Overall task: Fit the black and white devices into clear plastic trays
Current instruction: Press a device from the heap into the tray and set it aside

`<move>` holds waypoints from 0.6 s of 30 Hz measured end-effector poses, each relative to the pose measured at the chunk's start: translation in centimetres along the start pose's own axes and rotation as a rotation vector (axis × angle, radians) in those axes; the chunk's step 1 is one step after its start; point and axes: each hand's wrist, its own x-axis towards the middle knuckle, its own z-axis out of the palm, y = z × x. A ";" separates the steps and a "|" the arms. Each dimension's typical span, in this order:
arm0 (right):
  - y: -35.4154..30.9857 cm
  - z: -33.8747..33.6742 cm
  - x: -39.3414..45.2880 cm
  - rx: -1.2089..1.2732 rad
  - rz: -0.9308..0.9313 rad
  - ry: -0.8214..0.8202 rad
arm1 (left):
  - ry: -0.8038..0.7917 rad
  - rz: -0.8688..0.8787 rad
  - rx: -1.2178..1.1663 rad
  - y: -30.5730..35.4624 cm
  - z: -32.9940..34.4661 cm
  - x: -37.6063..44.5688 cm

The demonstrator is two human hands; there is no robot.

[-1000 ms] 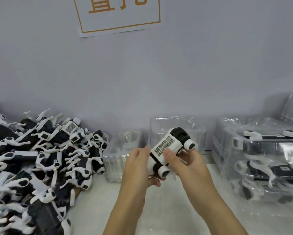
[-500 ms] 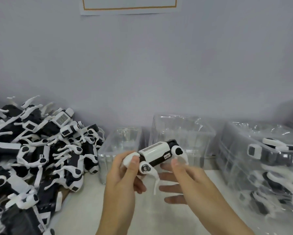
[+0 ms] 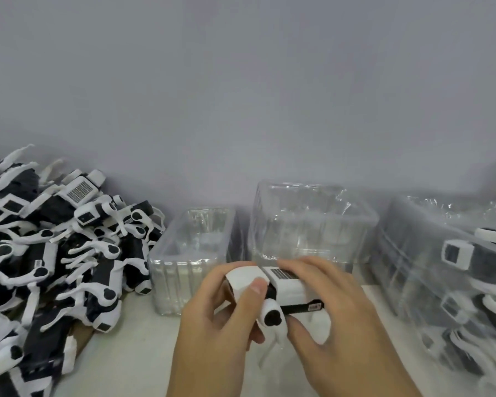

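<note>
You hold 1 black and white device [image 3: 281, 290] over the white table [image 3: 132, 359], in front of 2 stacks of empty clear trays [image 3: 195, 253]. Your left hand [image 3: 221, 319] pinches its white end; your right hand [image 3: 330, 310] curls round the body. You seem to be orienting it. Next, it likely needs a free tray, lined up with the molded pocket before pressing.

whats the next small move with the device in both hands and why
Probably carry the device forward to the empty tray stack just behind it: both the left hand and right hand grip it, and it sits in no tray yet.
</note>
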 end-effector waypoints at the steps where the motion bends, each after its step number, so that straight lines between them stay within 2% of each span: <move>1: 0.2 0.1 0.0 -0.020 0.002 0.002 | -0.015 0.013 -0.001 0.2 0.1 0.0; 4: 0.9 0.1 0.0 -0.065 0.014 0.015 | -0.018 0.065 0.014 0.1 0.0 0.0; 6: 1.1 -0.1 -0.1 -0.074 0.028 0.032 | 0.066 0.138 0.088 -0.4 -0.2 0.1; 10: 1.3 -0.9 -0.1 -0.085 0.091 0.016 | 0.218 0.303 0.493 -1.3 -1.6 0.3; 13: 1.7 -1.2 -0.1 -0.074 0.145 -0.031 | 0.182 0.191 0.728 -2.5 -2.6 0.6; 16: 2.0 -1.5 0.0 -0.055 0.162 -0.015 | 0.061 -0.050 0.693 -3.6 -2.8 0.5; 18: 2.1 -1.6 0.0 -0.044 0.184 -0.018 | -0.011 -0.148 0.677 -4.2 -2.6 0.4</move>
